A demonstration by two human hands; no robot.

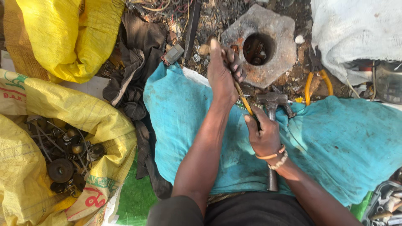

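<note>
Left hand (pixel 222 73) closed around a small dark part, apparently metal. Right hand (pixel 263 136) grips a yellow-handled tool (pixel 244 100). Hammer (pixel 271 125) lies on teal cloth (pixel 335 142) beneath.

Both forearms bare, no sleeves showing. Right wrist: two bracelets (pixel 274 158), one smooth orange band, one string of pale beads just below it. Left wrist plain. Dark trousers (pixel 255 211) at bottom edge; greyish-olive cloth over left knee.

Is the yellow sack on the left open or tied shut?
Open. The yellow sack has its mouth spread wide, showing dark metal parts piled inside.
</note>
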